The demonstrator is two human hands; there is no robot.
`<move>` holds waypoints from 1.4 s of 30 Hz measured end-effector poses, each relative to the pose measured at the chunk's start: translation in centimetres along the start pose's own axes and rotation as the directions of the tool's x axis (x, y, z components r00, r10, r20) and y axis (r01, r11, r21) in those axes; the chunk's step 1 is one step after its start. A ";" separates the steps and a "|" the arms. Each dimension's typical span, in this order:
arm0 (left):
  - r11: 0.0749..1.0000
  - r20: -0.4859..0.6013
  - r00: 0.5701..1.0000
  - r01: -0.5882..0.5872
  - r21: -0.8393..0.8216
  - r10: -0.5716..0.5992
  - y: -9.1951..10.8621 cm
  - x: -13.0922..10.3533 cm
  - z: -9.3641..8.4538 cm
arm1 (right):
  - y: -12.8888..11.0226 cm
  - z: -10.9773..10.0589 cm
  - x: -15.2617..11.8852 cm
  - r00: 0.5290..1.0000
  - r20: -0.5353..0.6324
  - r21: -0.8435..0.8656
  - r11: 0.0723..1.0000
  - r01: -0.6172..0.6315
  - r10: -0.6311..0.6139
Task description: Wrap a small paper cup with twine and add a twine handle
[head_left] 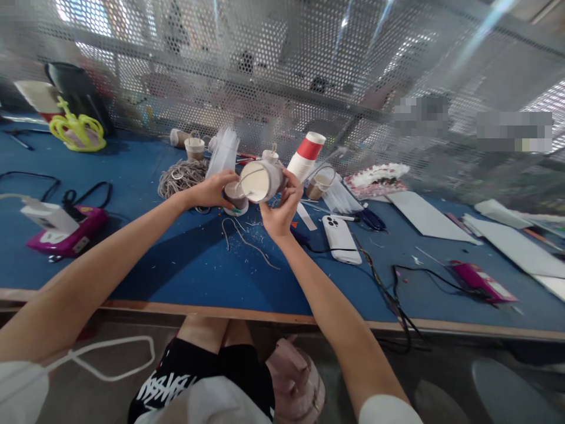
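Observation:
My right hand holds up a paper cup, its pale open mouth tipped toward me and a greyish wrap around its side. A thin strand crosses that mouth. Close beside it, my left hand is closed around a smaller cup low over the table; the fingers partly cover it. Behind my left hand lie a bundle of grey-brown twine and a bag of clear sticks. A loose piece of cord and small white scraps lie on the blue table.
A stack of red-and-white paper cups leans behind my right hand. Small wrapped cups stand at the back. To the right are a white phone, black cables and white boards. Magenta power strips and a yellow crown are leftward.

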State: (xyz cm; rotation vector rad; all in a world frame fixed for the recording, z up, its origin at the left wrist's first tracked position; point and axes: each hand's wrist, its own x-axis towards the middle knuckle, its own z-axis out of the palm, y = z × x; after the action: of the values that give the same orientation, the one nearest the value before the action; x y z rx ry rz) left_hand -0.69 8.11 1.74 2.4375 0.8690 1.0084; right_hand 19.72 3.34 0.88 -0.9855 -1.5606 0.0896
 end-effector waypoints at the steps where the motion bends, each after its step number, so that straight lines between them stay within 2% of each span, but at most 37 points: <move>1: 1.000 0.017 1.000 -0.007 0.017 0.006 0.0 -0.1 0.1 | -0.1 0.1 0.4 0.999 -0.032 -0.020 1.000 0.003 -0.003; 3: 0.999 0.060 0.998 -0.016 0.044 0.014 0.4 -0.2 0.4 | -0.3 0.5 1.2 0.995 -0.095 -0.060 0.998 0.002 -0.008; 5: 0.999 0.058 0.998 -0.009 0.052 0.006 0.9 -0.2 0.5 | -0.2 1.1 2.1 0.991 -0.130 -0.090 0.996 0.022 -0.034; 8: 0.997 -0.081 0.996 0.033 0.073 -0.027 1.8 0.1 0.3 | 0.2 2.1 3.2 0.988 -0.124 -0.090 0.993 0.081 -0.092; 10: 0.993 -0.193 0.979 0.078 0.087 -0.060 2.2 0.3 -0.1 | 0.6 2.9 3.9 0.990 -0.088 -0.089 0.991 0.102 -0.110; 13: 0.988 -0.258 0.957 0.149 0.049 -0.131 2.1 0.4 -0.6 | 1.9 4.0 5.3 0.998 -0.041 -0.130 0.991 0.044 -0.050; 14: 0.986 -0.239 0.958 0.166 0.016 -0.157 1.9 0.4 -0.6 | 2.4 4.5 5.8 0.999 -0.040 -0.138 0.990 -0.001 -0.005; 16: 0.981 -0.133 0.972 0.188 -0.047 -0.193 1.4 0.2 -0.4 | 3.8 5.3 6.8 0.996 0.008 -0.138 0.986 -0.088 0.090; 19: 0.983 0.042 0.982 0.184 -0.023 -0.183 0.9 -0.2 0.5 | 5.7 6.3 7.8 0.979 0.058 -0.132 0.974 -0.186 0.195; 22: 0.986 0.049 0.986 0.156 0.056 -0.158 1.0 -0.3 1.2 | 6.9 6.8 8.2 0.972 0.072 -0.119 0.970 -0.213 0.222; 25: 0.993 -0.018 0.994 0.111 0.029 -0.110 1.3 -0.2 1.2 | 7.2 6.6 8.3 0.972 0.081 -0.130 0.969 -0.211 0.223; 28: 0.995 -0.109 0.992 0.059 -0.085 -0.068 1.6 -0.2 0.9 | 7.0 5.7 8.1 0.968 0.086 -0.094 0.969 -0.228 0.236; 32: 0.961 -0.212 0.969 0.068 -0.268 -0.127 1.9 -0.2 1.1 | 5.6 3.6 7.2 0.933 0.188 0.107 0.938 -0.329 0.306; 35: 0.886 -0.228 0.935 0.152 -0.437 -0.273 1.8 -0.1 1.8 | 3.9 2.1 5.9 0.880 0.313 0.332 0.827 -0.453 0.356; 38: 0.722 -0.154 0.878 0.260 -0.641 -0.453 1.4 0.1 2.7 | 2.3 1.0 4.1 0.872 0.417 0.499 0.737 -0.456 0.258; 40: 0.551 -0.048 0.831 0.323 -0.770 -0.555 1.4 0.3 3.3 | 1.4 0.7 2.8 0.881 0.443 0.547 0.729 -0.412 0.166; 42: 0.405 0.073 0.795 0.384 -0.830 -0.603 1.6 0.4 3.9 | 0.8 0.8 1.5 0.907 0.401 0.515 0.789 -0.336 0.125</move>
State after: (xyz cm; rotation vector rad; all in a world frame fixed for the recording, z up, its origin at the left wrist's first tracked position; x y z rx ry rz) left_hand 2.96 6.79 0.16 1.1495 0.8529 1.1210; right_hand 19.64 5.18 1.41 -0.6847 -1.5710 0.9131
